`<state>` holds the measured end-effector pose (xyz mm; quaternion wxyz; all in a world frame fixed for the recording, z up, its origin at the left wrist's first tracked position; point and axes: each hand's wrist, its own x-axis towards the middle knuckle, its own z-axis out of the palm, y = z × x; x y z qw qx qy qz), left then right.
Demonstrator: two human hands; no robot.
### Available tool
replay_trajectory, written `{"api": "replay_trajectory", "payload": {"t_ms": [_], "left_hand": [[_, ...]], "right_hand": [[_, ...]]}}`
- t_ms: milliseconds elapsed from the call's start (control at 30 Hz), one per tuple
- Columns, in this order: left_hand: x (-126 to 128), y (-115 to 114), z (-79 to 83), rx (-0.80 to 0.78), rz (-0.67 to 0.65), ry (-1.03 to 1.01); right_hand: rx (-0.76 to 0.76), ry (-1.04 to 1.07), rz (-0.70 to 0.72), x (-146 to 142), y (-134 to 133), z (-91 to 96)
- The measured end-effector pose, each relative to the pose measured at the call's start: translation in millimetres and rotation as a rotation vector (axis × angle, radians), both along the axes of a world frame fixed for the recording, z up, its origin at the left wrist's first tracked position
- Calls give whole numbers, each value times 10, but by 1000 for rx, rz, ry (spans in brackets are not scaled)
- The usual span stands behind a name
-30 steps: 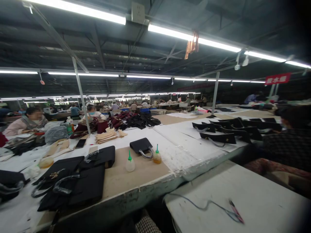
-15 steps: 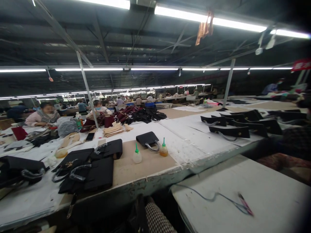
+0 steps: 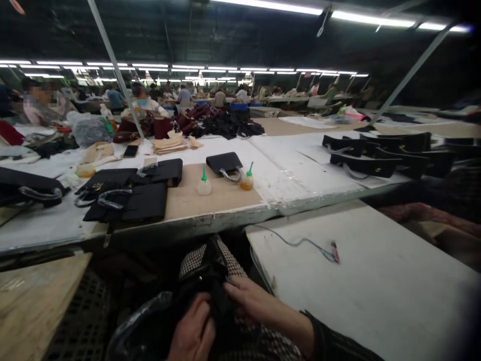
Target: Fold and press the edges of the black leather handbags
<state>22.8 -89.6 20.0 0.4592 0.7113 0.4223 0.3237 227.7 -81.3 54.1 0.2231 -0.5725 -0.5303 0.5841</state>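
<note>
Low in the head view, both of my hands work at a black bag piece (image 3: 212, 281) resting on my lap. My left hand (image 3: 193, 333) is curled closed against its lower edge. My right hand (image 3: 255, 303) grips it from the right, fingers pressed onto the dark material. A clear plastic wrap (image 3: 131, 326) bulges to the left of the piece. Ahead on the worktable (image 3: 233, 215) lie black handbags (image 3: 128, 195) with wrapped handles, a small black bag (image 3: 224, 163), and two glue bottles (image 3: 205, 183) with green tips.
A white side table (image 3: 356, 281) to my right carries a thin cable with a red-tipped tool (image 3: 333, 251). More black bags (image 3: 376, 155) line the right. A wooden surface (image 3: 33, 296) sits at lower left. Other workers sit at the far tables; slanted poles (image 3: 116, 70) rise from the table.
The view has tilted down from the ceiling lights toward my lap. My two hands and the black piece they hold have come into view.
</note>
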Motion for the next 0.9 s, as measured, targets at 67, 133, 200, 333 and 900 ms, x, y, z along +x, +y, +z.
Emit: {"api": "replay_trajectory", "payload": {"t_ms": [67,133,200,333,900], "left_hand": [[-26,68,-212,36,108,79],[-104,132,-343,54,215,143],[-197,196,-374,75,206,146],[-260,318,-222,107,-105,66],[-575,1100,742,553,-209,550]], "right_hand": [[17,-47,42,-63,-12,-38],[94,-87,128,-83,-42,-42],[140,-79,229,-68,-67,-32],[157,6,303,15,-59,-19],[273,-30,476,243,78,58]]}}
